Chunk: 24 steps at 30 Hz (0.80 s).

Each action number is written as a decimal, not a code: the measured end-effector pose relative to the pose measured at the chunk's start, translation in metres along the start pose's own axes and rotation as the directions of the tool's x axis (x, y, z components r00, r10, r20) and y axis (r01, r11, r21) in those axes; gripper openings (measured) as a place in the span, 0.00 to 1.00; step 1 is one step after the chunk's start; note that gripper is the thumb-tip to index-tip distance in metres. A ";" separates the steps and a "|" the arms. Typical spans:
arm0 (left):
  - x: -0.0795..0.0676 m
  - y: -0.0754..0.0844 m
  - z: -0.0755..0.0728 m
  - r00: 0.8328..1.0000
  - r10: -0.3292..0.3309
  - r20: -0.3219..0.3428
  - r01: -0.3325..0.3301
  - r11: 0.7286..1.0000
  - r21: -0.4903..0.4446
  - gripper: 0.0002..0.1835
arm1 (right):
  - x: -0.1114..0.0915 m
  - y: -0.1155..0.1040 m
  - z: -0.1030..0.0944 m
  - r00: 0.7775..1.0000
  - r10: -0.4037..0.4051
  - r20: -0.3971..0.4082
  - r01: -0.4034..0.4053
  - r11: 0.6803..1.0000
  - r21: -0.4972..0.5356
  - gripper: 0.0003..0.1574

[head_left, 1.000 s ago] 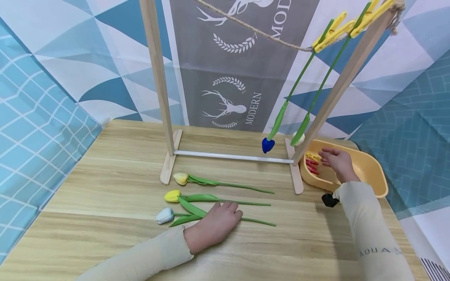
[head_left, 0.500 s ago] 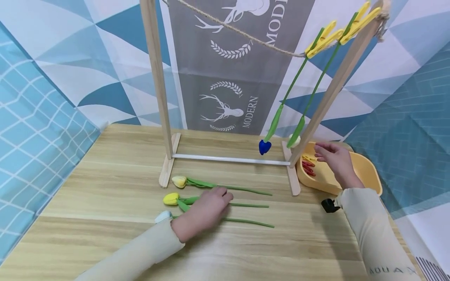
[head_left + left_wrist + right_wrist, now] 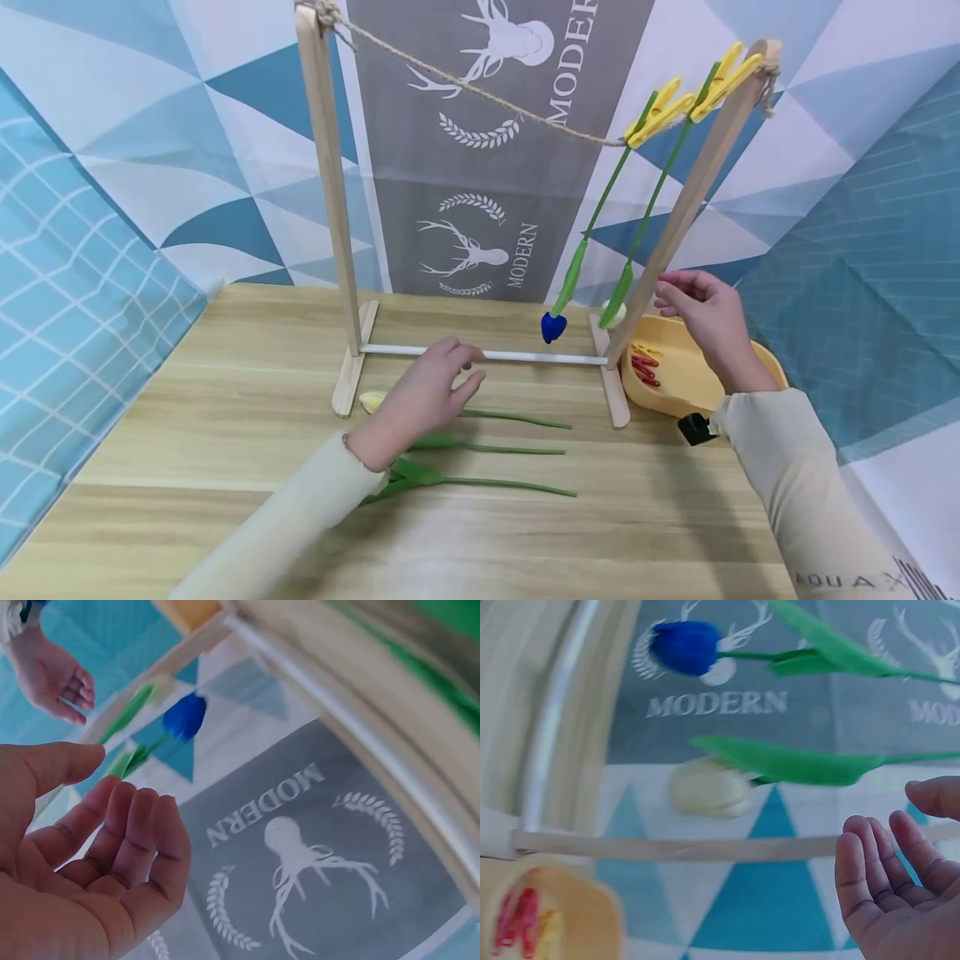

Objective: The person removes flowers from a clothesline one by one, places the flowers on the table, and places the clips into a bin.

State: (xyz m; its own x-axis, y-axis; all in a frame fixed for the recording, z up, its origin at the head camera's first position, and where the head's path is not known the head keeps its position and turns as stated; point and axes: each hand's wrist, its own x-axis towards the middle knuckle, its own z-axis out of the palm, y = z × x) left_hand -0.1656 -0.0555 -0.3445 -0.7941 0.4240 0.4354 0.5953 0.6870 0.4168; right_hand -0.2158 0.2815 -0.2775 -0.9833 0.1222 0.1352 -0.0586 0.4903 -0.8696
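Note:
My left hand [image 3: 420, 387] hovers over the table with loosely bent fingers and nothing in them. Beneath it lie three artificial tulips; a pale yellow tulip [image 3: 371, 402] shows its head, while the hand and sleeve cover the blooms of the middle tulip [image 3: 517, 451] and nearest tulip [image 3: 510, 486]. Beside the rack's right post, my right hand [image 3: 708, 325] is raised above the bin, fingers relaxed and holding nothing. A blue tulip [image 3: 686, 647] and a whitish tulip [image 3: 709, 787] hang upside down from the rope, each clipped by a yellow clothespin [image 3: 660, 117].
A wooden rack with a left post [image 3: 330, 183], right post [image 3: 690, 192] and white bottom bar [image 3: 517, 357] stands on the table. Rope [image 3: 480, 89] sags between the posts. The orange-yellow bin [image 3: 768, 362] at right holds red clothespins [image 3: 645, 371] and yellow ones.
My left hand has risen from the nearest tulip's stem and moved away across the other tulips toward the rack. My right hand has lifted from the bin toward the right post. The head view has shifted.

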 end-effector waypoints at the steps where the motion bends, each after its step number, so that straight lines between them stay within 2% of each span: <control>1: 0.004 0.001 -0.003 1.000 -0.012 -0.018 0.011 1.000 -0.026 0.10 | 0.000 -0.006 0.000 1.000 -0.017 -0.005 0.017 1.000 0.007 0.31; 5: 0.019 0.003 -0.011 0.996 -0.044 -0.082 0.035 0.994 -0.105 0.11 | 0.001 -0.029 -0.003 0.996 -0.080 -0.026 0.081 0.995 0.058 0.28; 9: 0.032 0.007 -0.016 0.988 -0.049 -0.145 0.024 0.985 -0.169 0.11 | 0.001 -0.048 -0.007 0.993 -0.110 -0.044 0.115 0.984 0.138 0.25; 17: 0.058 0.016 -0.029 0.963 -0.001 -0.271 -0.061 0.974 -0.219 0.11 | 0.000 -0.082 -0.008 0.983 -0.167 -0.077 0.176 0.974 0.141 0.20; 21: 0.072 0.020 -0.035 0.957 -0.012 -0.289 -0.060 0.969 -0.240 0.10 | 0.000 -0.098 -0.005 0.968 -0.207 -0.140 0.234 0.948 0.218 0.19; 24: 0.081 0.024 -0.040 0.959 -0.042 -0.279 -0.039 0.959 -0.280 0.10 | 0.002 -0.108 -0.002 0.945 -0.257 -0.200 0.305 0.914 0.267 0.18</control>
State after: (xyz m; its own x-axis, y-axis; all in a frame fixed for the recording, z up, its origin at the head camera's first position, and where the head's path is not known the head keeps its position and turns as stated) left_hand -0.2114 -0.0281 -0.2675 -0.7529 0.2128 0.6228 0.6364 0.4768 0.6064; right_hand -0.2110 0.2303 -0.1822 -0.8801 0.1619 0.4464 -0.3996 0.2553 -0.8804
